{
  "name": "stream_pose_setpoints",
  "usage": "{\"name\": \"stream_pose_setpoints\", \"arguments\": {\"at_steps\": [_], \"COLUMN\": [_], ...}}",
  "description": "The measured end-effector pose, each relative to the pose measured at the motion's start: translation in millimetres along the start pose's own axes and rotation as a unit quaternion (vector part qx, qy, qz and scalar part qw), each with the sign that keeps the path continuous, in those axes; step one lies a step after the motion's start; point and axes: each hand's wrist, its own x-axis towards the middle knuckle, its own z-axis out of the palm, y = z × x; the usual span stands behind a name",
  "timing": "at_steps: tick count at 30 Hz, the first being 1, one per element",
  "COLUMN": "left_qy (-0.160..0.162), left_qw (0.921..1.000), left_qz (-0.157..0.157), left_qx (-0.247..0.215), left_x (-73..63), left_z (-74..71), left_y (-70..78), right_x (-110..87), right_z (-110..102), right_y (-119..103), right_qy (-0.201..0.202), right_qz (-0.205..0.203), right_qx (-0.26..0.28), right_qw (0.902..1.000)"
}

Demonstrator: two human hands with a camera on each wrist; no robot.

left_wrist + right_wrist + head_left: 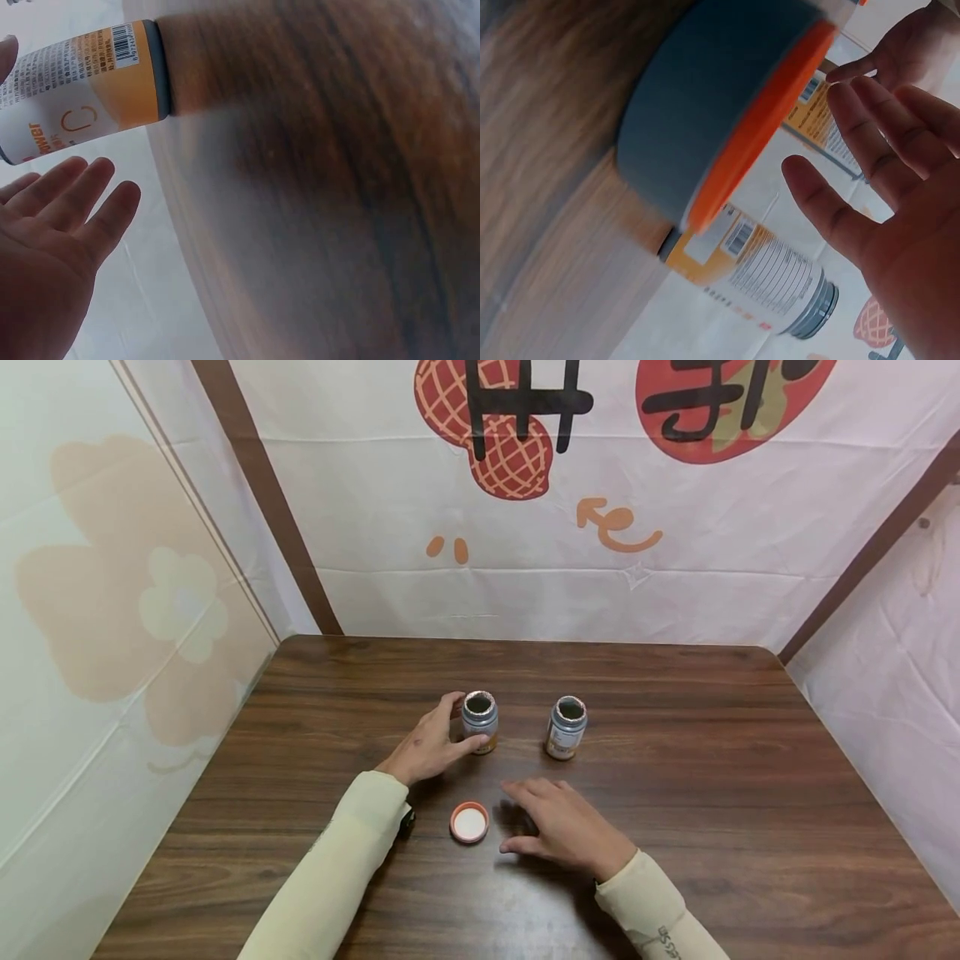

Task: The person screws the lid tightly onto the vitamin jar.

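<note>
A grey bottle without a cap (480, 714) stands upright at the middle of the table. My left hand (431, 743) is spread around its left side, thumb in front of it. In the left wrist view, the fingers are apart from the bottle's white and orange label (82, 82); most of the thumb is out of frame. A second uncapped bottle (566, 728) stands upright to the right. Nearer to me lies a round lid (469, 822), its orange-rimmed inside facing up. My right hand (566, 828) hovers just right of that lid, fingers extended and holding nothing.
The dark wooden table (712, 760) has white printed cloth (555, 602) hanging behind it and at both sides. In the right wrist view, the lid's dark outer side (697, 97) fills the foreground, partly covering both bottles behind it.
</note>
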Motion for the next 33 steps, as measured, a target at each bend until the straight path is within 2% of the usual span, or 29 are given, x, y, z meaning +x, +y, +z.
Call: {"name": "stream_pose_setpoints", "arguments": {"at_steps": [6,20,33], "left_qy": [0.004,0.007,0.002], "left_qw": [1.0,0.9999,0.9998], "left_qz": [-0.008,-0.008,-0.015], "left_qx": [-0.003,-0.01,-0.008], "left_x": [1.0,3.5,4.4], "left_z": [2.2,6.5,8.0], "left_y": [-0.2,2.0,2.5], "right_x": [5.2,16.7,25.1], "right_z": [5.1,9.3,13.4], "right_y": [-4.4,-15.3,-21.8], "right_qy": [-0.007,-0.038,-0.041], "right_qz": [-0.006,0.013,0.009], "right_qx": [-0.009,-0.024,-0.018], "right_qw": [0.9999,0.9989,0.999]}}
